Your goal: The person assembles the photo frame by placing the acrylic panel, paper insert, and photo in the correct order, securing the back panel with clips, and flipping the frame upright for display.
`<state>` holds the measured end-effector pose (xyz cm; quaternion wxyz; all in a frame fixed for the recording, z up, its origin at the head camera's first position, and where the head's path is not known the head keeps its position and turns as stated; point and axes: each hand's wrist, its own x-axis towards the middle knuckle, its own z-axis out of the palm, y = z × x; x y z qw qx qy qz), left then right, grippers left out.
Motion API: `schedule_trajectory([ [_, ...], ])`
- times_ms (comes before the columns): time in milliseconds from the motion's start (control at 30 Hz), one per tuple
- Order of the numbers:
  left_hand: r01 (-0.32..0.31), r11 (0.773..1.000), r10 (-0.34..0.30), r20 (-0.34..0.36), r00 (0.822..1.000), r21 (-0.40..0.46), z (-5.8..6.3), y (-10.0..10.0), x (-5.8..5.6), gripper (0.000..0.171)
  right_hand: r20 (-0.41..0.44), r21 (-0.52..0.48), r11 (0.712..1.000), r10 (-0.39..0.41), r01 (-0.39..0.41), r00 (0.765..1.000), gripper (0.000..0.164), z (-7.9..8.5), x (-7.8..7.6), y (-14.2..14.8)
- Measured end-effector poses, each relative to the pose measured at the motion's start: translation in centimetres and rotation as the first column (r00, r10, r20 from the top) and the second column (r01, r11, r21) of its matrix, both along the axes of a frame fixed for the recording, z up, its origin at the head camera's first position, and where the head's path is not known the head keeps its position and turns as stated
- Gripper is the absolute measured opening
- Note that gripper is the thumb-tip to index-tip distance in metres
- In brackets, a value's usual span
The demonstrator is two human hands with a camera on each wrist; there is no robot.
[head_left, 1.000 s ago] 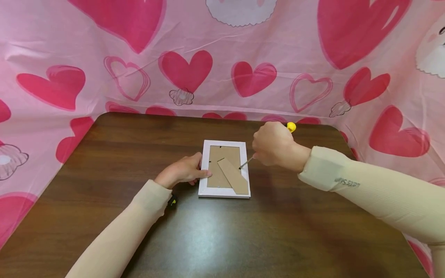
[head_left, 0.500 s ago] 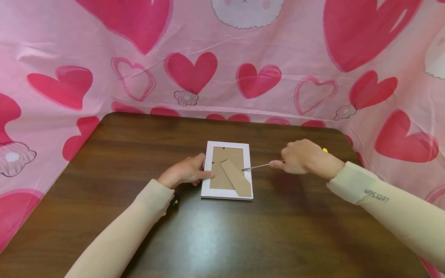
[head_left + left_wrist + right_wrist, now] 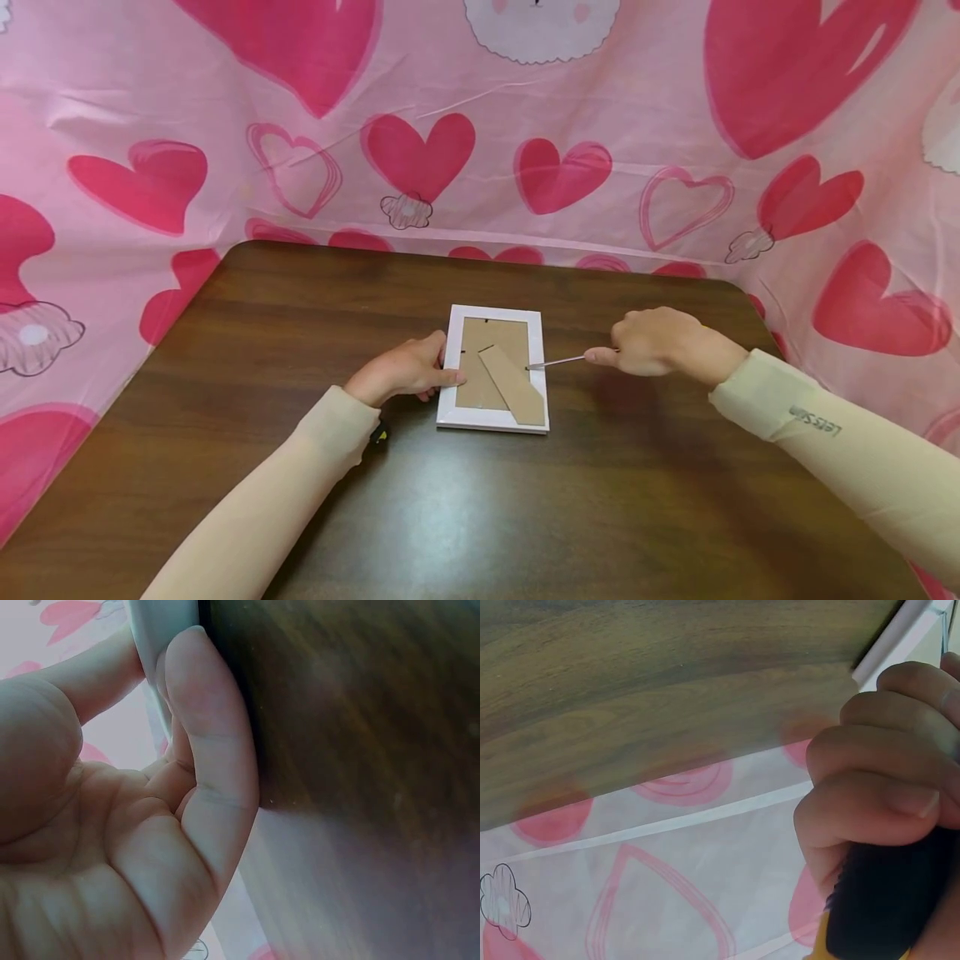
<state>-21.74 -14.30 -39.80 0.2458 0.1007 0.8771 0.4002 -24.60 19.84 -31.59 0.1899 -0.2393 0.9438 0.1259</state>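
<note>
A white picture frame lies back side up on the table, showing its brown backing board and slanted easel leg. My left hand grips the frame's left edge, thumb on top and fingers at the side. In my right hand is a screwdriver, its thin shaft pointing left. The tip meets a small dark tab at the backing's right edge. The right wrist view shows the black and yellow handle in the curled fingers; in the head view the hand hides it.
The dark wooden table has rounded far corners. Pink cloth with hearts hangs close behind it and along both sides. Two more small dark tabs show at the backing's top and left edges.
My right hand has swung right and lowered, laying the screwdriver flatter with its tip at the right tab. The left hand keeps its grip on the picture frame; the whole view shifts slightly.
</note>
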Motion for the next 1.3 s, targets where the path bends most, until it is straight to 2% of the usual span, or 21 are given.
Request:
schedule_trajectory([
  [300, 0.011, 1.000, -0.010, -0.019, 1.000, 0.010, 0.06, -0.15, 0.14, 0.038, 0.071, -0.032, 0.999, 0.004, -0.002, 0.997, 0.063, 0.07, -0.07, -0.29],
  [633, 0.016, 1.000, -0.016, -0.027, 1.000, 0.008, 0.05, -0.14, 0.10, 0.039, 0.059, -0.026, 1.000, -0.011, 0.012, 0.998, 0.064, 0.64, 0.09, -0.07],
  [1300, 0.012, 1.000, -0.012, -0.020, 1.000, 0.007, -0.02, -0.04, 0.03, 0.038, 0.104, -0.008, 0.999, -0.034, 0.035, 0.994, 0.069, -0.06, 0.10, -0.09],
])
